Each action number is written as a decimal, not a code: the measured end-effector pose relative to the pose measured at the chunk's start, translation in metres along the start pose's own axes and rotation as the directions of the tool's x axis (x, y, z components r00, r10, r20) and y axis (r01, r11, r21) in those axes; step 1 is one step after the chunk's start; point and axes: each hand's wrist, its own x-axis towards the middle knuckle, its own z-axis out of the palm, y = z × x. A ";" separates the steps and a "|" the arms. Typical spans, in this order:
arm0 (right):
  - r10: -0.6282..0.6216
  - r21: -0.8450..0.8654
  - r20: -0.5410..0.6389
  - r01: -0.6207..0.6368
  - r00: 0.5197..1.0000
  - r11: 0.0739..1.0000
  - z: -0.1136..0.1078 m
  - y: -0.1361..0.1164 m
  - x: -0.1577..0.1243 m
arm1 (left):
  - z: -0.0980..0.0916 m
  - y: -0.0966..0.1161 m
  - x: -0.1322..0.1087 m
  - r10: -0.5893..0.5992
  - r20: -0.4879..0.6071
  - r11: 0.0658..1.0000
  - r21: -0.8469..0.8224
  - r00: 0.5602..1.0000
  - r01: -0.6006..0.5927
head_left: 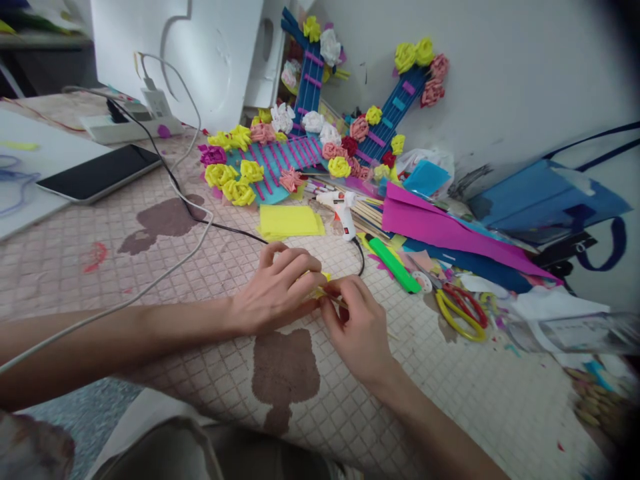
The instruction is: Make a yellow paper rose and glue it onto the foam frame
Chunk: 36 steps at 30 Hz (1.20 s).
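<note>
Your left hand [275,290] lies curled over the yellow strip [321,287], fingers bent down and closed round it so only a small edge of yellow shows past the fingertips, and your right hand [357,327] meets it from the other side, thumb and forefinger pinched tight on what looks like a thin stick [336,300] that runs into the strip. Both sit low over the checked tablecloth [150,267], near its front edge, with the glue gun [343,210] and a stack of yellow sheets [290,221] just beyond your knuckles and the scissors [463,310] well off to your right. The strip looks light, soft and easily creased, so it likely wants a gentle pinch with the fingertips near where it wraps, not a squeeze across its middle; the stick seems stiff but slender, probably snapping if bent, so hold it close to the strip rather than out at its far end
</note>
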 end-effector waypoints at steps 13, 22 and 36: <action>-0.106 -0.110 0.002 0.105 0.994 0.988 -0.003 0.007 -0.005 | -0.003 -0.003 -0.003 -0.056 0.078 0.994 -0.090 0.995 0.063; -0.234 -0.284 -0.017 0.220 0.972 0.933 -0.004 0.006 -0.008 | -0.006 -0.006 -0.004 -0.027 0.103 0.995 -0.095 0.994 0.037; -0.223 -0.294 0.013 0.217 0.975 0.931 -0.007 0.010 -0.007 | -0.008 -0.009 -0.003 -0.007 0.108 0.994 -0.106 0.994 0.018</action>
